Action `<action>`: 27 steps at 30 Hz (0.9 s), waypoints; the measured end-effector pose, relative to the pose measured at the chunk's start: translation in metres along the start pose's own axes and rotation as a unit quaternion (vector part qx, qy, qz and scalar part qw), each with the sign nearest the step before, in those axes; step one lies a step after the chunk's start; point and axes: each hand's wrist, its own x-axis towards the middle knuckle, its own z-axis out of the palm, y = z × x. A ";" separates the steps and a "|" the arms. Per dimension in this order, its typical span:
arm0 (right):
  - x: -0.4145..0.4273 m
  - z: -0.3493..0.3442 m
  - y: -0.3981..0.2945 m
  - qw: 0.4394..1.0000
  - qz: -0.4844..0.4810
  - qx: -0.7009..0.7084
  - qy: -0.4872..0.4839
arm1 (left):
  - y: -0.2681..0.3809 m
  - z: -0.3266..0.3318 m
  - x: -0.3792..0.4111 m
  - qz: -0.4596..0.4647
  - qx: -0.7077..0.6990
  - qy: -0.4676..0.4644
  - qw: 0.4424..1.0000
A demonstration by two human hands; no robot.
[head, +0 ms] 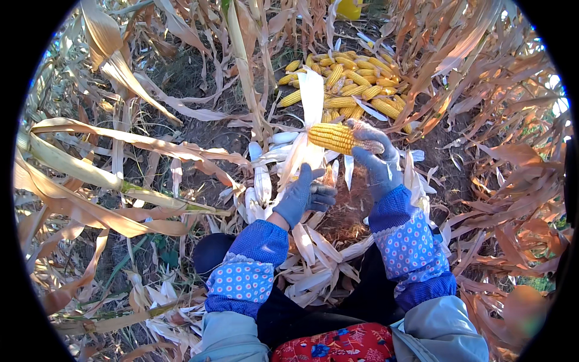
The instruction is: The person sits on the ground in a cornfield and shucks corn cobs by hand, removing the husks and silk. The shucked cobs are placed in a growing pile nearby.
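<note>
My gloved right hand [375,158] grips a yellow corn cob [332,137] by its tip, with the cob lying nearly level and its base to the left. Pale husk leaves [312,97] are still joined at that base, one standing up and others hanging down. My gloved left hand [305,197] is just below the hanging husk, fingers apart and thumb up; nothing shows in it. Beyond the cob lies a heap of husked yellow corn cobs [357,79] on the soil.
Loose dry husks [316,276] litter the ground between my legs, with brown corn silk [346,212] beside them. A leaning corn stalk [77,165] reaches in from the left. Dry corn leaves [511,190] crowd the right side. Part of a yellow object [349,9] shows at the top.
</note>
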 end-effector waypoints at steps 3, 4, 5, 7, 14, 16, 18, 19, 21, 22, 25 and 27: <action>-0.009 0.009 0.006 0.959 -0.101 -0.203 -0.168 | 0.015 0.006 -0.005 0.059 -0.166 -0.033 0.984; -0.015 0.016 0.008 0.936 -0.114 -0.253 -0.215 | 0.020 0.009 -0.009 0.098 -0.220 -0.026 0.970; -0.022 0.025 0.010 0.908 -0.127 -0.303 -0.260 | 0.017 0.002 -0.007 0.091 -0.252 -0.015 0.963; -0.028 0.040 0.005 0.867 -0.127 -0.332 -0.349 | 0.013 -0.006 -0.003 0.078 -0.314 0.005 0.946; -0.011 0.015 0.021 0.922 0.219 -0.244 -0.205 | 0.000 -0.020 -0.002 0.144 -0.199 0.069 0.967; -0.004 0.007 0.032 0.925 0.253 -0.251 -0.128 | 0.002 -0.011 -0.001 0.165 -0.137 0.072 0.974; -0.002 0.007 0.048 0.940 0.289 -0.165 -0.071 | 0.002 0.003 -0.003 0.224 -0.019 0.083 0.971; 0.000 0.008 0.055 0.935 0.326 -0.118 -0.076 | 0.001 0.008 -0.004 0.253 0.039 0.089 0.963; -0.002 0.012 0.053 0.952 0.270 -0.072 -0.128 | -0.002 0.012 -0.004 0.261 0.247 0.119 0.926; -0.001 0.014 0.055 0.953 0.285 -0.044 -0.087 | -0.002 0.015 -0.008 0.241 0.336 0.142 0.899; -0.002 0.014 0.064 0.970 0.234 0.056 0.006 | 0.009 0.029 -0.018 0.170 0.474 0.160 0.849; 0.000 0.014 0.065 0.970 0.233 0.054 0.037 | 0.007 0.032 -0.019 0.192 0.502 0.160 0.828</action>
